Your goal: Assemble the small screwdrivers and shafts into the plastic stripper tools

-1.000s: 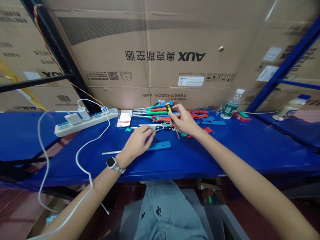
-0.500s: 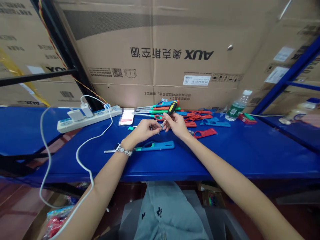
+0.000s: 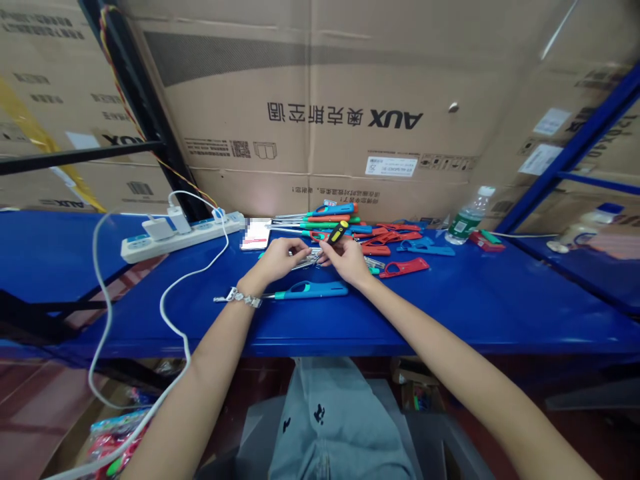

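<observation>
My right hand [image 3: 350,261] is closed around a screwdriver [image 3: 339,231], whose black-and-yellow handle tilts up past the fingers. My left hand [image 3: 281,259] is closed, thumb and fingertips together, a short way from the right; whatever it pinches is too small to name. Slim metal parts [image 3: 306,260] show between the hands. In front of them lies a blue long-necked lighter [image 3: 320,290], its metal tube passing behind my left wrist. To the right is a loose red lighter casing [image 3: 406,267], with blue casings [image 3: 425,247] behind it.
Long-necked lighters [image 3: 325,218] are piled at the back. A phone [image 3: 256,235] and a white power strip [image 3: 200,233] lie left, with a white cable [image 3: 165,313] trailing past my left arm. A bottle [image 3: 467,217] stands right, before a cardboard box [image 3: 340,73].
The screwdriver handle has tipped lower and to the left in my right hand. My hands have drawn slightly apart, and the view has shifted a little.
</observation>
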A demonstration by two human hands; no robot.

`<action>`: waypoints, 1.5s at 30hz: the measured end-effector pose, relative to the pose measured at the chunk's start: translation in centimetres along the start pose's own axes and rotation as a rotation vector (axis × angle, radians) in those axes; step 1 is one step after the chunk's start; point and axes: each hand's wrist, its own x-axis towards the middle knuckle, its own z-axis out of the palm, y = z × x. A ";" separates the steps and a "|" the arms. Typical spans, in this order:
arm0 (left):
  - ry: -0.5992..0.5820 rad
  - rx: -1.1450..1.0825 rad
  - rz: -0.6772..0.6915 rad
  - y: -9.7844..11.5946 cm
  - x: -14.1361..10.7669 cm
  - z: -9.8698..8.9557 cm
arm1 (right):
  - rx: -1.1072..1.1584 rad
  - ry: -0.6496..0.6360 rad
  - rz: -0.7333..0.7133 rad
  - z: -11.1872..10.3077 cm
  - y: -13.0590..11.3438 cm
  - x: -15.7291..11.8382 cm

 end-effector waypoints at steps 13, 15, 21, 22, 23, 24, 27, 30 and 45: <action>-0.012 -0.006 -0.001 0.4 -0.1 0.2 | 0.067 0.100 0.016 -0.5 -2.1 -0.2; -0.043 0.014 -0.005 0.4 -0.3 0.2 | 0.078 0.123 0.024 -0.6 -2.4 -0.3; -0.097 -0.004 0.043 0.2 -0.5 0.8 | 0.110 0.155 0.017 -0.9 -2.8 -0.4; -0.110 -0.020 0.037 0.2 -0.4 0.9 | 0.114 0.157 0.016 -0.9 -2.9 -0.4; -0.119 -0.033 0.029 0.3 -0.4 1.0 | 0.114 0.160 0.016 -0.9 -2.9 -0.4; -0.122 -0.042 0.022 0.4 -0.3 1.1 | 0.112 0.162 0.017 -0.9 -3.0 -0.4; -0.104 -0.049 0.015 0.8 -0.2 1.2 | 0.103 0.156 0.016 -0.8 -3.1 -0.5; -0.111 -0.046 0.005 0.9 -0.1 1.2 | 0.100 0.150 0.014 -0.8 -3.1 -0.6; -0.104 0.013 0.033 1.4 -0.3 1.3 | 0.064 0.087 -0.059 -0.4 -3.4 -1.0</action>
